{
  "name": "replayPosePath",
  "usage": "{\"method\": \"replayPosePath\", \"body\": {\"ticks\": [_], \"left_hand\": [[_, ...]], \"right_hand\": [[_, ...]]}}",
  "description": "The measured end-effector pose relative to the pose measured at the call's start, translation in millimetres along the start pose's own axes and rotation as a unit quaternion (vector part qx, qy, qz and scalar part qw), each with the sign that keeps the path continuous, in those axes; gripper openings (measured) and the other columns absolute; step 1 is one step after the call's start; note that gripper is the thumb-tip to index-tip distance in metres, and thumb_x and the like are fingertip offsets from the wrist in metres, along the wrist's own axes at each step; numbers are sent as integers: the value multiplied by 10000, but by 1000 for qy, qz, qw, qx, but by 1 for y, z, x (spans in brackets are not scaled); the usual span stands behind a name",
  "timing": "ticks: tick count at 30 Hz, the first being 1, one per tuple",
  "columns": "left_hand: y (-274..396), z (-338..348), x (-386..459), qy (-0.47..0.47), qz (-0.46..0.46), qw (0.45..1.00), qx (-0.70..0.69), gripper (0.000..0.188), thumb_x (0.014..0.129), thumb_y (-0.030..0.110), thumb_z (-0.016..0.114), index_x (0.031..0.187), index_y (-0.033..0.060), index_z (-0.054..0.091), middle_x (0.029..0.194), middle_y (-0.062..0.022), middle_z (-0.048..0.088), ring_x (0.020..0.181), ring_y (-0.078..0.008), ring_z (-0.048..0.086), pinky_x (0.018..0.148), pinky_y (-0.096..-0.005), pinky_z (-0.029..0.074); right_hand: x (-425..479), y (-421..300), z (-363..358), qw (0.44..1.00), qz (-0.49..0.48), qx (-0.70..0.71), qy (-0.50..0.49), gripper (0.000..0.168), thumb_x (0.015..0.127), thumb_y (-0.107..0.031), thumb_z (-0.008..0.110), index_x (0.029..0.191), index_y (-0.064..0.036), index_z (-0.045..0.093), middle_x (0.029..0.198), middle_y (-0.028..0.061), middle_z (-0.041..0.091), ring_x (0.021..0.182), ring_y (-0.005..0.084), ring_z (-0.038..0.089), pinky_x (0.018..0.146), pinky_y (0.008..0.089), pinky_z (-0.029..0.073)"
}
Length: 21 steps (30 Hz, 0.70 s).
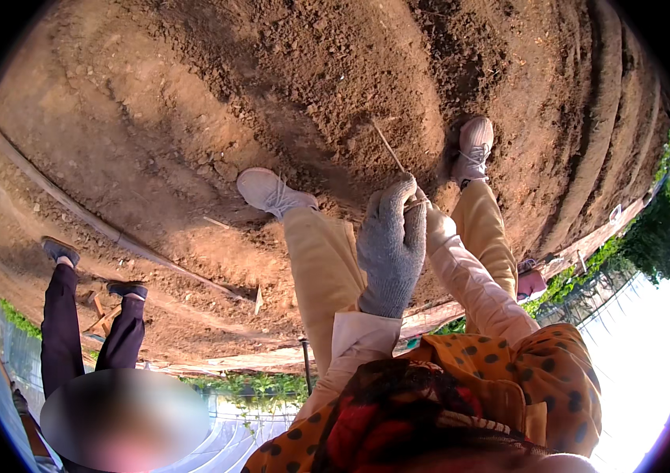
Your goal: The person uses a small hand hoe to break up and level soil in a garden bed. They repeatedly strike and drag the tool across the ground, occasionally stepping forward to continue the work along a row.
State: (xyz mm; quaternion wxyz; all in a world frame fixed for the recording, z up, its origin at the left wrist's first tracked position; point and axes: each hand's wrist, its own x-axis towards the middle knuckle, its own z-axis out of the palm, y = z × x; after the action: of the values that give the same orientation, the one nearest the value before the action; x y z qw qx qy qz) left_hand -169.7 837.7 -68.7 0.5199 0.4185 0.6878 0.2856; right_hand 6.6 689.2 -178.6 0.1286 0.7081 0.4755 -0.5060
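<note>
My left hand [391, 251] wears a grey knitted glove, its fingers curled around a thin stick [388, 146]. Right beside it, partly behind the glove, my right hand [440, 227] is closed at the stick's near end; its fingers are mostly hidden. A thin strand, perhaps string, shows between the hands. The stick slants away from me, its far tip at or just above the loose brown soil [341, 77]. Both hands are between my legs, with a pale lace-up shoe on each side, the left one [273, 192] and the right one [476, 148].
At the left, a long pole [116, 236] lies on the ground. A co-worker in dark trousers [63, 325] stands beyond it, near crossed wooden pieces [103, 313]. Small wood pieces [215, 223] lie on the soil. Ridges [583, 142] run along the right; greenery [648, 236] borders the plot.
</note>
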Motion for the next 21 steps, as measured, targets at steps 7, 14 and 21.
{"method": "replayPosePath", "body": {"ticks": [7, 14, 21], "left_hand": [[2, -7, -1, -21, -8, 999, 30, 273, 922, 69, 689, 1183, 19, 626, 1099, -183, 689, 961, -314, 689, 849, -374, 558], [5, -9, 6, 38, -64, 995, -63, 493, 957, 132, 647, 1412, 19, 495, 1236, -182, 615, 1084, -305, 650, 859, -390, 551], [9, -46, 36, 231, -116, 904, -339, 480, 970, 101, 630, 1398, -19, 449, 1327, -162, 549, 1198, -267, 568, 1022, -396, 486]], "right_hand": [[164, -208, -85, 994, -36, 89, 54, 478, 1047, -259, 541, 1497, -397, 454, 1057, 93, 736, 726, 185, 672, 748, 319, 570], [166, -292, -166, 968, -116, 206, 88, 443, 1043, -207, 551, 1481, -253, 507, 1151, 90, 724, 840, 160, 696, 771, 325, 563], [16, -206, -132, 934, -342, 31, -96, 531, 962, -257, 634, 1460, -152, 485, 953, 135, 699, 809, 325, 715, 662, 401, 589]]}}
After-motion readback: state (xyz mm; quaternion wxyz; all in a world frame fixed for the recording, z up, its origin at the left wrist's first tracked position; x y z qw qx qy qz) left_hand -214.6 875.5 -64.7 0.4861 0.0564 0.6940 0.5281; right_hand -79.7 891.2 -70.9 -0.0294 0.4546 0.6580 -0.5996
